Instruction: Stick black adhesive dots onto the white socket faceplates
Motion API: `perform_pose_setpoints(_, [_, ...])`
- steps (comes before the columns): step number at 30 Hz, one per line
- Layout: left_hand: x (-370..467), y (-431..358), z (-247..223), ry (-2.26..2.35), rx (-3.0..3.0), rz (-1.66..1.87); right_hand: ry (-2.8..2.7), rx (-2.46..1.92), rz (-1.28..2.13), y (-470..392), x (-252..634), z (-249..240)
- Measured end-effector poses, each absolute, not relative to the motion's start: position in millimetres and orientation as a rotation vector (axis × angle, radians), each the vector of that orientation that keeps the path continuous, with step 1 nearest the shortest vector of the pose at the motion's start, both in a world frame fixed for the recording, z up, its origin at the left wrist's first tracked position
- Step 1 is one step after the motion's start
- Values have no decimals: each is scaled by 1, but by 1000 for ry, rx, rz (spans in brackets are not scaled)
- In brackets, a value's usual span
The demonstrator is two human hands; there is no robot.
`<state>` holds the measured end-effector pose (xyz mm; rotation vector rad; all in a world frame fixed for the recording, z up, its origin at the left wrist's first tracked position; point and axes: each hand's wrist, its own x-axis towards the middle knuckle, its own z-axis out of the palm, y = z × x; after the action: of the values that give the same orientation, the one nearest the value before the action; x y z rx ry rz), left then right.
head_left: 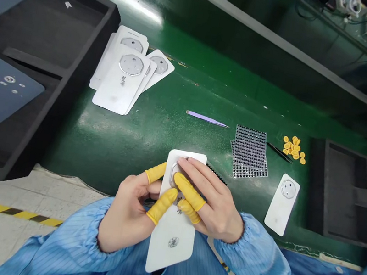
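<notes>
While the left grip [129,215] is clamped on the white phone back cover [171,249], with its thumb on the front, it should hold firmly but not squeeze hard, so the cover does not tip or bend. The right grip [220,211] has its fingers spread on the cover by the round camera part; I cannot tell if they pinch anything. Small, soft pushes seem best there, with the yellow finger covers touching so bare skin leaves no smudges. The cover is held up in front of the body, at the near edge of the green table [175,101]. Beyond it lie purple tweezers [207,119] and black-dotted sheets [249,150], best not bumped.
</notes>
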<state>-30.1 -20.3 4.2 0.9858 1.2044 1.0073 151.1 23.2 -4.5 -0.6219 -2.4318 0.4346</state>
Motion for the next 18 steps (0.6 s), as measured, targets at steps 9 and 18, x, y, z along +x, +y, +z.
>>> perform_pose_setpoints(9, [-26,-18,-2,1104,919,1104,-1869,-942,687,17,140,-17])
perform_pose_setpoints(18, [-18,-2,-13,1351,874,1198,-1590,-1019,1127,6,119,-33])
